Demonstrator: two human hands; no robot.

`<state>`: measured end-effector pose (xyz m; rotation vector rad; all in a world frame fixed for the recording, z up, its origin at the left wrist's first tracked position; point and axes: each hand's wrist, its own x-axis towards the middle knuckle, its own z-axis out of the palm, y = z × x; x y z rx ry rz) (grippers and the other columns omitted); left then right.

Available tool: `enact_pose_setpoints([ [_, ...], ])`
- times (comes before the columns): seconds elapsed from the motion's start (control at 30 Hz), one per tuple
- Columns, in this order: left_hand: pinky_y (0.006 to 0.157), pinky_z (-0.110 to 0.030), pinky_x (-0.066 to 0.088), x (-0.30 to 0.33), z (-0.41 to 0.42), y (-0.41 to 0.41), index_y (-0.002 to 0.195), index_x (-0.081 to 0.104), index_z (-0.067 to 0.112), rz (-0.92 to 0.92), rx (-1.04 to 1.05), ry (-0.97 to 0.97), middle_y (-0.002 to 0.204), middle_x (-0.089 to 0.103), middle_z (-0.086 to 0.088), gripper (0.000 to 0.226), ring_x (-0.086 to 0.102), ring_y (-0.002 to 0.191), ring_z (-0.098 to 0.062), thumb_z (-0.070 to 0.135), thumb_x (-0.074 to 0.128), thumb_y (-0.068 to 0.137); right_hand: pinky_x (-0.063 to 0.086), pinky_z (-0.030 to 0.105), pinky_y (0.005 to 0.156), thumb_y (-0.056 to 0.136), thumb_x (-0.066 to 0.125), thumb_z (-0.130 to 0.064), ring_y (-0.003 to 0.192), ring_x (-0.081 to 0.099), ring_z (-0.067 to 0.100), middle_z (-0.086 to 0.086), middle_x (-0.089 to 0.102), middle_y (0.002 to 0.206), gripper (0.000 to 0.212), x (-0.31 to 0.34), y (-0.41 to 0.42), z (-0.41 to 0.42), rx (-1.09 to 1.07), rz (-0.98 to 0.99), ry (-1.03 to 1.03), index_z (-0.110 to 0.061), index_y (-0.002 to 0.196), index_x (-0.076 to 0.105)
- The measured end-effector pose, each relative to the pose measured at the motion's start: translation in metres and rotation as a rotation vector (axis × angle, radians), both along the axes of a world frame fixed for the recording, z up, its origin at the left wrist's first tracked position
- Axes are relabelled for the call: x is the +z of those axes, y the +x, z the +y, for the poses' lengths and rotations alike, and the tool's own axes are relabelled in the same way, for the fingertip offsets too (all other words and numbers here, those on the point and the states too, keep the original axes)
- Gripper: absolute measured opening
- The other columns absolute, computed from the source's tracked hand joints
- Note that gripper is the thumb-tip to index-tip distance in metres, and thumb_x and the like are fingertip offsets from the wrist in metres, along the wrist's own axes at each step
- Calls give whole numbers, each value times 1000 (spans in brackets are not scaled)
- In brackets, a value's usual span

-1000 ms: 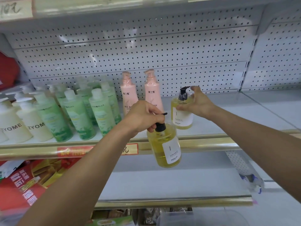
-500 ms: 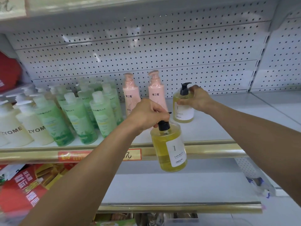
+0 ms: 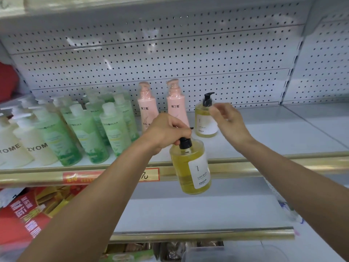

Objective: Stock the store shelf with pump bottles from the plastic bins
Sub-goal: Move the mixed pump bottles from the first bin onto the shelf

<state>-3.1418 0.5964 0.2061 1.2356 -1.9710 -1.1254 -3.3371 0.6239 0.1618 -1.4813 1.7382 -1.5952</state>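
While left grip (image 3: pixel 166 131) clutches pump, yellow bottle (image 3: pixel 191 167) hangs below.

Held bottle (image 3: pixel 190 167) — yellow liquid, black pump, white label. Shelved bottle (image 3: pixel 204 120) the same colours. Two pink bottles (image 3: pixel 176 104). Green bottles (image 3: pixel 113 129) with pale caps; cream bottles (image 3: pixel 32 146) with dark lettering. Backboard (image 3: pixel 170 59) white, dotted with dark holes. Rail (image 3: pixel 264 163) gold — its tag (image 3: pixel 105 176) red.
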Motion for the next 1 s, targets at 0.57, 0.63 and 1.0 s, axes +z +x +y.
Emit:
enact_pose_setpoints([
  [0.57,60,-19,43,30,28,-26,85,74,20,122,-65,-221,63,56,2,11,49,51,-6,12,77,78,51,23,80,63,87,-16,100,64,7,-9,68,107,62,-3,15,73,363,1,173,-27,115,55],
  [0.63,69,-23,43,35,27,-34,98,73,24,160,-65,-253,72,56,4,15,52,64,-9,24,75,83,52,24,78,62,88,-19,98,63,8,-8,67,105,61,3,10,67,274,-12,131,-28,112,54],
  [1.0,107,-30,27,6,24,-49,132,50,41,150,-200,-27,136,50,12,52,40,132,-7,65,21,96,45,18,68,63,88,-18,88,57,-1,-5,62,103,67,-13,3,29,55,-108,136,-19,117,48],
])
